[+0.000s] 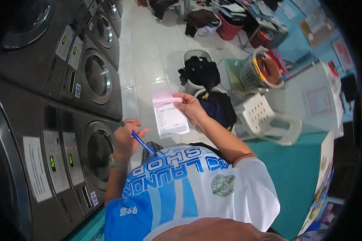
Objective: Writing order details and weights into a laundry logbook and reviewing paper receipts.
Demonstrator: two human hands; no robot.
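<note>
My left hand [126, 137], with a metal wristwatch [119, 162] at the wrist, holds a blue pen [142, 142]. The pen slants down toward my shirt, and its dark end shows past the fingers. My right hand [190, 109] pinches the upper right edge of a printed white paper form [171, 120] between thumb and fingers. A pink sheet [163, 95] is folded back at the form's top. The form hangs over the tiled floor, to the right of my left hand and apart from the pen.
Stacked front-loading laundry machines [105, 107] line the left side. Laundry baskets with dark clothes [200, 70] stand on the floor ahead. At right are a white plastic chair [255, 113], a teal surface [292, 162] and another filled basket [250, 75]. More clothes lie farther back.
</note>
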